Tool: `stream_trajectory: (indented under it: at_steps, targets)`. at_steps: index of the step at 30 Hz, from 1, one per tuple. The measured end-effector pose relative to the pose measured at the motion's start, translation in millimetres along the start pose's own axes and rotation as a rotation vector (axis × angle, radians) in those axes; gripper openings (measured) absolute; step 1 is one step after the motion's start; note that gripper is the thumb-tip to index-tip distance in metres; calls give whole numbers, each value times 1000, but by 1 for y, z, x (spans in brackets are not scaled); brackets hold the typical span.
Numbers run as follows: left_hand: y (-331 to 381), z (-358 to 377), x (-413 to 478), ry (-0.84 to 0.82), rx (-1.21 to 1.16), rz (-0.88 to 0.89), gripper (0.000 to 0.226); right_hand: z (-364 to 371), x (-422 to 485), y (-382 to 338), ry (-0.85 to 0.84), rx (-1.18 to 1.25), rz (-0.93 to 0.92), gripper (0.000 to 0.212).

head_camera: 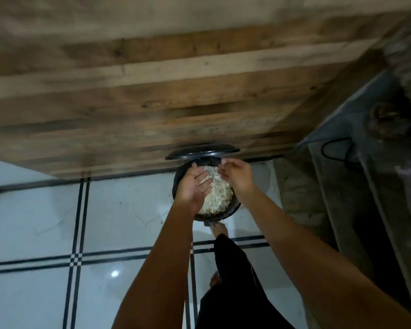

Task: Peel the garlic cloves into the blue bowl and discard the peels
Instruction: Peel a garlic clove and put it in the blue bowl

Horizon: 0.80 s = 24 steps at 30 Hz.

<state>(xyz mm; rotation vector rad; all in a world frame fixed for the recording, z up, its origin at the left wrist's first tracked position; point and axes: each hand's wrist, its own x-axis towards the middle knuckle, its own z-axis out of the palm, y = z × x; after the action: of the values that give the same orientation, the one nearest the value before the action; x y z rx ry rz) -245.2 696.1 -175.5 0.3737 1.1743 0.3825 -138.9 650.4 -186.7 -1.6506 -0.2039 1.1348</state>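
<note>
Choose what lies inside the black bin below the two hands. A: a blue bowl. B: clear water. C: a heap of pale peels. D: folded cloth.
C: with its lid raised, the black bin shows a heap of pale peels under the left hand and right hand.

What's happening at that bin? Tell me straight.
A person stands over a black bin, its lid up, one bare foot at its base. The bin is heaped with pale garlic peels. The left hand is held flat and open above the peels; the right hand hovers beside it with fingers curled, and whether it holds any peel is too blurred to tell. This looks like the discarding step.
</note>
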Motion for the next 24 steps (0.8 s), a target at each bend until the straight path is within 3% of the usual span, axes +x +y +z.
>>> stream_trajectory:
  at_steps: [5, 11, 18, 24]
  targets:
    - [3, 84, -93, -82, 175, 175, 33, -71, -98, -73, 120, 550, -25, 10]
    - [-61, 213, -192, -410, 387, 262, 16, -201, -227, -105, 410, 851, -253, 14]
    - [-218, 315, -316, -871, 631, 150, 20, -348, -379, -81, 782, 946, -500, 6]
    - [-358, 349, -392, -1062, 785, 14, 19, -441, -485, -25, 1056, 892, -541, 12]
